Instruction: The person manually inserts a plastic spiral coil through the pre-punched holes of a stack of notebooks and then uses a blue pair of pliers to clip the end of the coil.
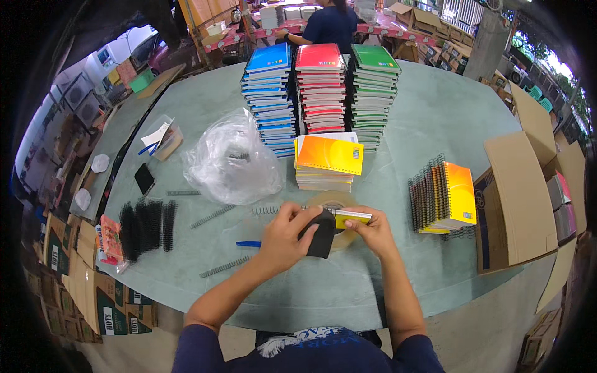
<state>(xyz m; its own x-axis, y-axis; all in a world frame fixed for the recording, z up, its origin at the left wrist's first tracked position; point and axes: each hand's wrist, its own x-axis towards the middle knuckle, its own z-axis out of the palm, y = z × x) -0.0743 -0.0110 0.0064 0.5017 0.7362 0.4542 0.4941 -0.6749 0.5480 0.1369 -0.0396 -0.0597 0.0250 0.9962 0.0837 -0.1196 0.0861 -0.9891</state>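
The left hand [283, 233] pinches a black pouch-like cover [321, 233], fingers curled shut on its upper edge. The right hand [370, 231] grips a yellow-handled utility knife [351, 217], thumb and fingers closed on it, both over the roll of clear tape [331, 208]. A steady pinch and square alignment probably serve best here. Just left of the tape lie a blue pen [249, 244] and loose wire spirals [212, 216]. Beyond the tape sit an orange notebook pile [328, 158] and crumpled plastic bag [231, 163]; farther, three tall notebook stacks [321, 90].
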